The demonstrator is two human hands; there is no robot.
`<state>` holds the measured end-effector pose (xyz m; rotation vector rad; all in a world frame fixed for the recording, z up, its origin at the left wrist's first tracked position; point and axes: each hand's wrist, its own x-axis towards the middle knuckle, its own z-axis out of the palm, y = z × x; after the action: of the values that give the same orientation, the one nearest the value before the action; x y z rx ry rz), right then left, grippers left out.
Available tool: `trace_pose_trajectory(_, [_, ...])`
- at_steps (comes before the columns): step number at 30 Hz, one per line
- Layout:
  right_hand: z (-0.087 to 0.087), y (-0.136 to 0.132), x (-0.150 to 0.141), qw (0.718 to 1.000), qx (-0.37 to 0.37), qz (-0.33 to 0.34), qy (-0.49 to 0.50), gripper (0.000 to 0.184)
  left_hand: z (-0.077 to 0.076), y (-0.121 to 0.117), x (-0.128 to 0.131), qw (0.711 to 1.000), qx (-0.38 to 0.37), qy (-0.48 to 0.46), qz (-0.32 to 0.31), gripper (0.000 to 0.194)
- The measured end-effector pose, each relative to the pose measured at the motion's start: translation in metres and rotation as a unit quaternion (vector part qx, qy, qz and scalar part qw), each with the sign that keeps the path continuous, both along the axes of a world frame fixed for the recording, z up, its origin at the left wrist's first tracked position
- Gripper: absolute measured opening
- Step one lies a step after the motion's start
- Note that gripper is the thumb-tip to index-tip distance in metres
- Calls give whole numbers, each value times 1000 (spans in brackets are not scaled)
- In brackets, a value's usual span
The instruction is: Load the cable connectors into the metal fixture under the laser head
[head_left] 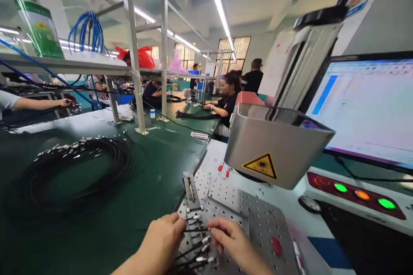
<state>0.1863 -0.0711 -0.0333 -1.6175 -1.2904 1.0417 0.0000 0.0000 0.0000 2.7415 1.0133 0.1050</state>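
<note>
My left hand (pixel 163 240) and my right hand (pixel 230 238) meet low in the picture over a perforated metal plate (pixel 261 219). Between them lie several thin black cables with small silver metal ends (pixel 201 240), laid side by side in a metal fixture (pixel 190 189) on the plate. Both hands pinch at these cable ends with their fingertips. Just above the plate hangs the silver head of a laser marker (pixel 274 146), which bears a yellow laser warning sign (pixel 260 166).
A big coil of black cables with silver tips (pixel 77 167) lies on the green bench (pixel 155 172) at left. A monitor (pixel 368 107) and a panel with green and orange lights (pixel 361 194) stand at right. Shelf posts (pixel 137 73) rise behind. Other people work further back.
</note>
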Motion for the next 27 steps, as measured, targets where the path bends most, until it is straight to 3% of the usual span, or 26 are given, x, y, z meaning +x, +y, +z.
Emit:
trace_pose_trajectory(2, [-1,1,3,999,21,-20,20,27,0,-1,-5,999,21,23,12,19])
trace_pose_trajectory(6, [-4,0,8,997,38,-46,-45,32,-11,-3,-10,995,53,73,35,28])
trace_pose_trajectory(11, [-9,2,10,990,75,3,-118,26,-11,-3,-4,991,49,115,37,35])
trace_pose_trajectory(17, [-2,6,6,970,96,86,-205,32,-7,-3,5,991,49,126,-15,33])
trace_pose_trajectory(27, [-8,8,11,956,91,121,-249,40,1,3,12,987,37,156,-31,27])
